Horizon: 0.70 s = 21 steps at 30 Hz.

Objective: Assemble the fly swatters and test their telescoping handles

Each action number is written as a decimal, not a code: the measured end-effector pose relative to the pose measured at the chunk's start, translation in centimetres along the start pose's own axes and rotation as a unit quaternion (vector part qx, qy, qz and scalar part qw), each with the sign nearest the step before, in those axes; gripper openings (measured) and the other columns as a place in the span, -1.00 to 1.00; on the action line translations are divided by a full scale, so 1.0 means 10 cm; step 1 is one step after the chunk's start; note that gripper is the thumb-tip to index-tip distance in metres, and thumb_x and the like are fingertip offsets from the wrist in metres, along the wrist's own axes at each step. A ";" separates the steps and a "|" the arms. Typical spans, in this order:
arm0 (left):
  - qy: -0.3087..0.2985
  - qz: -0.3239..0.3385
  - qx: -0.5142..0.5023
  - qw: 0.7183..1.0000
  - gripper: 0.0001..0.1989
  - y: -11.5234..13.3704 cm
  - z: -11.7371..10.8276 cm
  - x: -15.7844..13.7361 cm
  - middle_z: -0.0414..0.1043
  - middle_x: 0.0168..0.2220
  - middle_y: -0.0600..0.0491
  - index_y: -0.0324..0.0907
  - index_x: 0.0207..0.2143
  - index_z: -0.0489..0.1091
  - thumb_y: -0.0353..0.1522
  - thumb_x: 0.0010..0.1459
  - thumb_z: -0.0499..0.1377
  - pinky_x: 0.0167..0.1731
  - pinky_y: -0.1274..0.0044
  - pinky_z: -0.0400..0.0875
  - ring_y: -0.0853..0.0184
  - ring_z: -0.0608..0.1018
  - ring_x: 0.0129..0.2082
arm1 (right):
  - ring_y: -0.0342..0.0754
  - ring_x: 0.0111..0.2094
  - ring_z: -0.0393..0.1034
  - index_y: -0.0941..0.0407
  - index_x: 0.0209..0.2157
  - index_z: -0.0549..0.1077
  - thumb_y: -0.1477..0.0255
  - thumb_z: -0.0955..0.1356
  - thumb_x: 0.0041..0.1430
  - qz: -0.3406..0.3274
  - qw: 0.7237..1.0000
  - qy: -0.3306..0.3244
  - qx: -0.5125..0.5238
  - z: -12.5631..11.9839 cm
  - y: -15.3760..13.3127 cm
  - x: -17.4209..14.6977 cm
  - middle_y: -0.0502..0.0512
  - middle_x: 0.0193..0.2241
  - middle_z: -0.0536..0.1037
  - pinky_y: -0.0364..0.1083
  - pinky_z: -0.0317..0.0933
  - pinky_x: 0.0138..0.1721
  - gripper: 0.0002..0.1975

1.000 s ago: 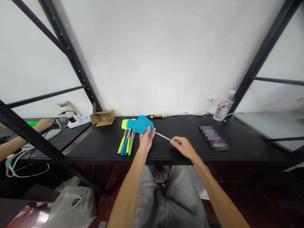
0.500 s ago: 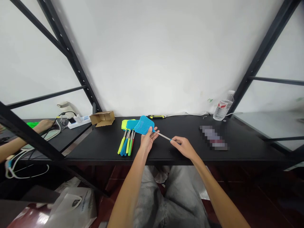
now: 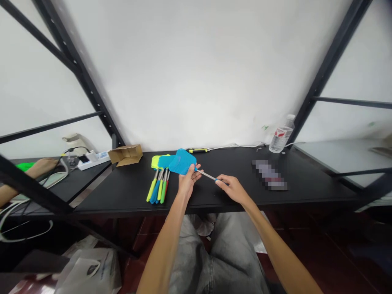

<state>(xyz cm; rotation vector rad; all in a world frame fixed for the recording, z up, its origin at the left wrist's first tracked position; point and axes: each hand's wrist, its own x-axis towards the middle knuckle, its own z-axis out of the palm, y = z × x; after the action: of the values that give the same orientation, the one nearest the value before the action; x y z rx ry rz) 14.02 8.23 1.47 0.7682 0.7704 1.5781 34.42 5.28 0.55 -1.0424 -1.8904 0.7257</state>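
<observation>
A blue fly swatter (image 3: 183, 161) with a metal rod is held over the black table. My left hand (image 3: 189, 179) grips it with the thumb where the head meets the rod, the other fingers behind and partly spread. Around the blue handle end my right hand (image 3: 230, 187) is closed, hiding most of the handle. Just left of my left hand lies a bunch of fly swatters (image 3: 159, 184), with yellow-green and blue heads stacked at the back and yellow, blue, green and red handles toward me. The held head overlaps the blue one of the bunch.
An open cardboard box (image 3: 126, 155) and a yellow-black cutter (image 3: 198, 150) lie along the wall. Farther right are a water bottle (image 3: 281, 134) and a blurred-out object (image 3: 270, 175). Past the shelf post, another person's hand (image 3: 45, 166) is near a power strip (image 3: 94, 160).
The view has shifted slightly, moving the scene a little left. The swatter head has tilted a bit; both hands keep the same hold on it.
</observation>
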 end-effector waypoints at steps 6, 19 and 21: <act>0.021 -0.013 0.017 1.000 -0.69 0.01 0.02 0.05 0.57 -0.08 -0.14 -0.21 -0.15 0.51 -0.23 0.09 0.32 -0.34 0.53 0.51 0.25 0.66 -0.31 | -0.09 -0.40 0.37 0.05 -0.32 0.51 0.18 0.20 0.34 0.008 0.996 -0.015 -0.086 -0.05 -0.06 0.04 -0.02 -0.45 0.51 -0.17 0.14 -0.35 -0.65; 0.043 0.013 0.042 0.998 -0.62 0.08 0.02 0.03 0.59 -0.17 -0.14 -0.27 -0.23 0.48 -0.10 0.16 0.21 -0.38 0.52 0.49 0.26 0.64 -0.32 | 0.02 -0.19 0.48 -0.07 0.04 0.39 0.19 0.06 0.42 0.034 0.949 -0.036 -0.311 0.14 -0.44 0.14 0.06 -0.18 0.60 -0.10 0.15 -0.23 -0.62; 0.035 0.026 0.054 0.998 -0.61 0.06 0.03 0.03 0.59 -0.19 -0.12 -0.27 -0.26 0.47 -0.10 0.11 0.25 -0.40 0.54 0.48 0.25 0.64 -0.31 | 0.02 -0.20 0.48 -0.07 0.02 0.40 0.20 0.07 0.42 0.044 0.949 -0.026 -0.310 0.16 -0.41 0.13 0.04 -0.20 0.60 -0.11 0.14 -0.25 -0.62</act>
<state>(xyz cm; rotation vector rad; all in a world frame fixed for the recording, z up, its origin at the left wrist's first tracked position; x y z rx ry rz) 13.85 8.43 2.12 0.8205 0.8996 1.6271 31.08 4.26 3.49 -1.5080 -2.1878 0.1925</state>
